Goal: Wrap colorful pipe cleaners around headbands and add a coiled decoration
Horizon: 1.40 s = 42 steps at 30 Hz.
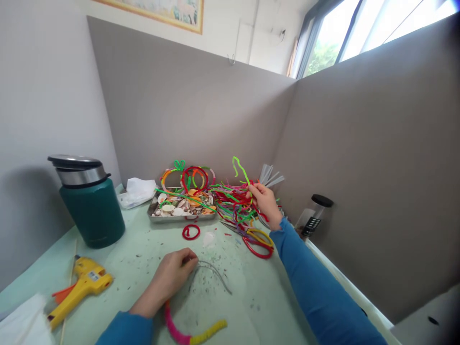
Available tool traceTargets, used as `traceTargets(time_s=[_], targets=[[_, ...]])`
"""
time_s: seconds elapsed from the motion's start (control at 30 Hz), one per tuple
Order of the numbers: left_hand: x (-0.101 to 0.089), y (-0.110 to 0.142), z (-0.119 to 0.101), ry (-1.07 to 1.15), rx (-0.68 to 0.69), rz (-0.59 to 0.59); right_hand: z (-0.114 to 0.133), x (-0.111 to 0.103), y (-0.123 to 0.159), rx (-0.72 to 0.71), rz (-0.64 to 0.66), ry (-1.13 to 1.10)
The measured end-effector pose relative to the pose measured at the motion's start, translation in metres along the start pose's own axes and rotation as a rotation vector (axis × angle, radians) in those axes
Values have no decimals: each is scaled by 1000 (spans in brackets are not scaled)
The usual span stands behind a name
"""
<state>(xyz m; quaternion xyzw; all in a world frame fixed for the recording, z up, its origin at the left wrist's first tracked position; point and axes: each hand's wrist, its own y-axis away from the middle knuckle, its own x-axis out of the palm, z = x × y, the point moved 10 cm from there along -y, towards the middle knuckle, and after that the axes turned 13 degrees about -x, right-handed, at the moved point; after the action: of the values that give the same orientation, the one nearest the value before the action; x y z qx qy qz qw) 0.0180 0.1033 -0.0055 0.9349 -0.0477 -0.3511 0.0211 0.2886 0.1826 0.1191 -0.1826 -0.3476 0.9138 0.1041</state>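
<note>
My left hand [170,275] is closed low over the table, pinching a thin grey wire [217,273] whose bare end curves out to the right. Below the wrist, a curved length wrapped in pink and yellow fuzz [185,339] shows; it seems to belong to the same wire, though the hand covers the join. Up at the right, my right hand [265,201] pinches a lime-green pipe cleaner [244,173], its bent tip raised. Beneath that hand spreads a tangled pile of coloured pipe cleaners [230,197]. Scissors [260,251] with red and yellow handles lie just in front.
A metal tray [179,218] holds shells, with wrapped rings [183,179] behind. A small red coil [190,232] lies before it. At left stand a teal bottle [93,211] and a yellow glue gun [86,280]; a black-lidded clear container [316,213] is at right. Grey partitions [194,105] enclose the table.
</note>
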Motion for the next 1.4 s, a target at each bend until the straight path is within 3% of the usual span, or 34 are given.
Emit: traceTargets(time_s=[0.13,0.37,0.5,0.6,0.73,0.8,0.87,0.97,1.1,1.2,1.4], targets=[[0,1,-1,-24,12,-2,16,-10,-17,-16,-92,-309],[2,4,-5,-80,38,2,53,-8,-40,-85,-160,-404],[2,6,-7,-102,49,3,67,6,-48,-120,-116,-366],[-1,7,-9,-119,60,-21,62,20,-48,-99,-92,-304],[-17,10,-20,-33,171,-149,47,58,-28,-26,27,-227],[-25,10,-19,107,155,-183,42,81,-10,3,86,-223],[-23,6,-10,309,57,-117,41,99,9,18,100,-237],[-6,3,-5,598,-56,88,42,120,33,45,97,-267],[9,4,-8,742,-81,252,35,136,50,149,81,-337],[12,4,-5,821,-120,310,27,127,45,145,38,-248],[8,5,1,930,-178,316,2,70,19,114,-39,22]])
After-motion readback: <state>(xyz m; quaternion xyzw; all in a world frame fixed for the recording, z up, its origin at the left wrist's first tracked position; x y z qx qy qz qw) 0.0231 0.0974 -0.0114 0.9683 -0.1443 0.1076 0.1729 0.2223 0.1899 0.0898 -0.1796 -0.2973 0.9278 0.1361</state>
